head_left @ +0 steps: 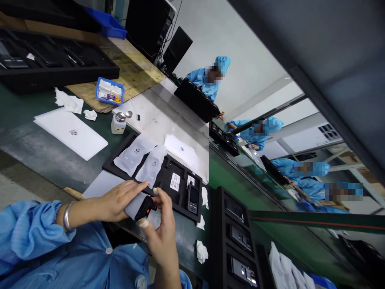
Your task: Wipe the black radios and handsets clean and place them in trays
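Observation:
My left hand (118, 199), with a silver bangle on the wrist, lies closed over a white pouch (132, 205) that partly covers a small black device (145, 207) with an orange edge. My right hand (161, 229) grips the bare end of that device with thumb and fingertips. Both hands hover at the near edge of a black foam tray (180, 202). The tray holds two more white pouches (143, 158), a black handset (192, 197) and white labels.
A second black tray of devices (239, 237) lies to the right, with crumpled wipes (201, 251) beside it. A white bottle (118, 123), a blue bin (110, 91) and a white sheet (70, 132) are further off. Several blue-coated people work along the green conveyor (264, 188).

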{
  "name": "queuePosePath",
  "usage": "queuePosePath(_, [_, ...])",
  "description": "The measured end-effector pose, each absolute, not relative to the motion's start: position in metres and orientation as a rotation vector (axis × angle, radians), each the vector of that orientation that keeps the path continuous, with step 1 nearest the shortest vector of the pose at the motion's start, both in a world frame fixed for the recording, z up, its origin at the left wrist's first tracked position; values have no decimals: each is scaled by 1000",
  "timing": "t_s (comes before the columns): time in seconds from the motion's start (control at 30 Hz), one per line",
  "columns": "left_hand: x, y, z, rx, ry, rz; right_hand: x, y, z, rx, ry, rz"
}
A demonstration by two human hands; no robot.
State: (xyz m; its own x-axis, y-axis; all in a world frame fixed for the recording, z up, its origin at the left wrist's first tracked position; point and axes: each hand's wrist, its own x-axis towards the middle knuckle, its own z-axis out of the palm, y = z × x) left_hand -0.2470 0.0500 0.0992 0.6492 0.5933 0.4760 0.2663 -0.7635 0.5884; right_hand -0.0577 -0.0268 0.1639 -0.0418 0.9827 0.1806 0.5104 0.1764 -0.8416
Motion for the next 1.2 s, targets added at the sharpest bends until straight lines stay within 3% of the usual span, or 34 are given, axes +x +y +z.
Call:
queuePosePath(0.13, [-238,48,103,2307,635,1121,-51,-28,164,-1410,-1521,866])
queuePosePath(0.47, [-230,42,95,2108,684,1186,-67,-20,154,-1539,-1524,904])
queuePosePath(0.8, [-232,44,108,2086,677,1064,-68,-2,216,-1138,-1236,852])
queuePosePath(0.97, [-171,76,148,2057,1062,997,-13,-16,152,-1346,-910,587])
queuePosePath(1.2, [-54,153,178,2268,1381,224,57,-90,34,-1722,-911,225])
